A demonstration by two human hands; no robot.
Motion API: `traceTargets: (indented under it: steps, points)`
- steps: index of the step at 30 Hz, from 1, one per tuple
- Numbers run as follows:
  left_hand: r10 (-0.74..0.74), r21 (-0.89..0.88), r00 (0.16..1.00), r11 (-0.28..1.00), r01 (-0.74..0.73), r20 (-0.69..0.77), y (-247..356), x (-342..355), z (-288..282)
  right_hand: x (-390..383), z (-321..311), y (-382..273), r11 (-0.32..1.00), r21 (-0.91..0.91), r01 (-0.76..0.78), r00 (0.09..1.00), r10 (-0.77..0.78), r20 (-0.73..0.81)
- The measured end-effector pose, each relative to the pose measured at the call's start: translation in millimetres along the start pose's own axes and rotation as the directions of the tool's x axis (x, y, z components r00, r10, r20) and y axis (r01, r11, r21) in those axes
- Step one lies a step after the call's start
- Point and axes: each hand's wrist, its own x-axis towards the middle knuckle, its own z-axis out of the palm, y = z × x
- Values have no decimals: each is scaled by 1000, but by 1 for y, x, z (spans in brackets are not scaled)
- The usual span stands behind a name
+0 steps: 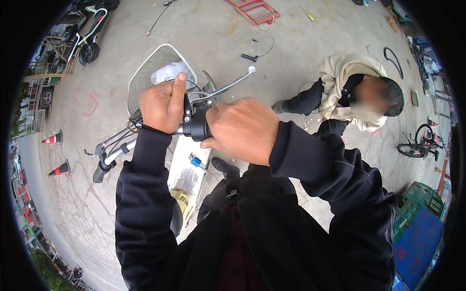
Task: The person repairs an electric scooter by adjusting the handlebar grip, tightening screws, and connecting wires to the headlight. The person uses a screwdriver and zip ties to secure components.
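Observation:
My left hand (pixel 161 106) is closed on the handlebar assembly beside a black housing (pixel 195 125), thumb pointing up; whatever lies under its fingers is hidden. My right hand (pixel 242 128) wraps round the black housing and grip at that end of the chrome handlebar (pixel 112 155). A silver brake lever (pixel 228 86) sticks out above both hands. Behind them is a pale wire basket (pixel 136 87) holding a white plastic bag (pixel 167 73). A blue tool set (pixel 196 160) rests on the white footboard (pixel 178 173) below the bar.
Another person (pixel 344 92) in a cream jacket crouches at right. A red metal frame (pixel 252 10) and cables lie on the concrete floor. Traffic cones (pixel 59 169) and scooters (pixel 88 52) are at left; a bicycle (pixel 412 148) and green crates (pixel 416 201) are at right.

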Motion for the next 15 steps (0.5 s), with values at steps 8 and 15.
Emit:
traceTargets:
  steps: [8,15]
  points:
    - [5,40,999,999,-3,-44,8,1,4,-3,8,-17,966,-244,-83,996,71,-58]
    - [49,134,996,990,-38,-77,6,-1,4,7,1,-10,976,-208,-61,995,77,70]
